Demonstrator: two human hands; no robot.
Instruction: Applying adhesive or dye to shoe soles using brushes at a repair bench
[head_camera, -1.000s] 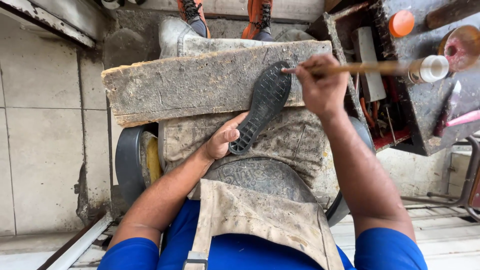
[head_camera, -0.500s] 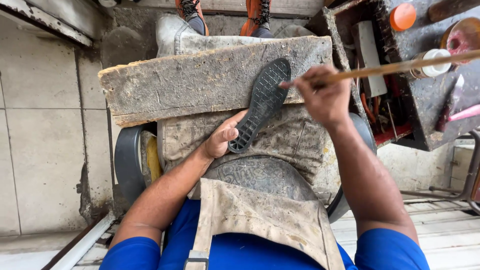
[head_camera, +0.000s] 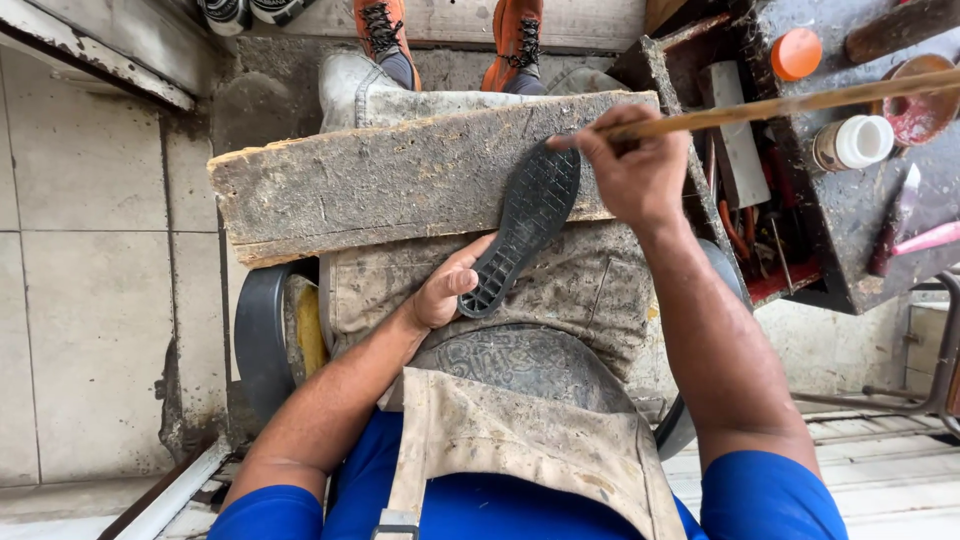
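Head view, looking straight down: a black shoe sole (head_camera: 525, 228) lies tread up and slanted across the near edge of a rough wooden board (head_camera: 400, 175) that rests over the person's lap. Its toe end sits on the board near the right end; its heel end hangs off the near edge over the stained apron (head_camera: 520, 440). The left hand (head_camera: 448, 288) is partly curled, with fingers pressed against the heel end of the sole, steadying it. The right hand (head_camera: 632, 170) is closed around a long wooden stick (head_camera: 800, 102), whose near end meets the toe end of the sole. The stick runs right over a dark workbench (head_camera: 860, 240) carrying a white jar (head_camera: 855, 142), an orange lid (head_camera: 796, 53) and a reddish bowl (head_camera: 922, 100). Orange shoes (head_camera: 450, 35) stand beyond the far edge of the board.
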